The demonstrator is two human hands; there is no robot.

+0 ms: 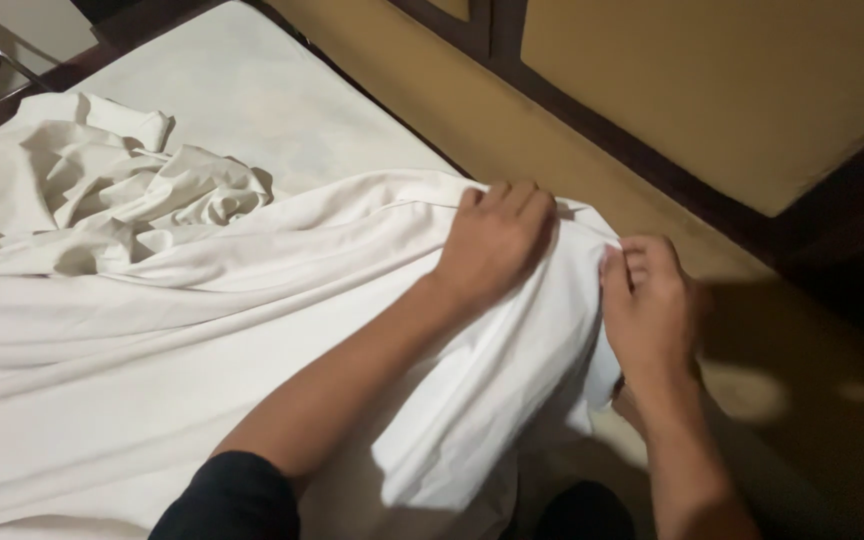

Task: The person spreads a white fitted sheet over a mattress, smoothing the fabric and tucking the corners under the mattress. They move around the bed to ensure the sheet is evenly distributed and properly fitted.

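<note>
My left hand point(497, 240) lies palm down on the white sheet point(252, 330) at the corner of the mattress point(252, 100), right of the frame's centre, its fingers curled over the hem and pressing the cloth onto the bed's edge. My right hand point(652, 310) is just beside it, further right and a little lower, fingers pinched on the fold of sheet that hangs over the corner — so both hands have hold of the same cloth, nearly touching. From that corner the sheet runs away leftward across the lower left of the frame, its long creases lying along that line, and bunches into a crumpled heap point(102, 190) at upper left. The bare mattress shows above the heap — past it, at upper right, the tan floor point(552, 130) and dark wooden framing point(652, 170).
</note>
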